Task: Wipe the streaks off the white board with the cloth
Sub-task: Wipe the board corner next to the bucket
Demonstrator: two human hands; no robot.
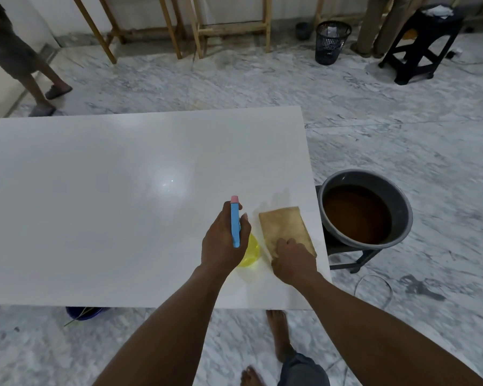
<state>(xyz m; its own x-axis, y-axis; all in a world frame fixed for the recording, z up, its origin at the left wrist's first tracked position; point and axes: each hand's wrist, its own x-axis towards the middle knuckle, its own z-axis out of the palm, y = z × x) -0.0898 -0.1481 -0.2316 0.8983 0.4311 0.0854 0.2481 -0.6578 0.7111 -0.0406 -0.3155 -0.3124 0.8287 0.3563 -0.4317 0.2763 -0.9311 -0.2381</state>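
The white board lies flat and fills the left and middle of the view. A folded tan cloth rests near the board's right edge. My right hand presses on the cloth's near end, fingers curled over it. My left hand grips a spray bottle with a blue head, pink nozzle and yellow body, just left of the cloth. A faint wet smear shows on the board beyond the cloth.
A grey basin of brown water sits on a dark stool right of the board. A blue bucket pokes out under the near edge. Wooden frames, a black bin, a black stool and two standing people are at the back.
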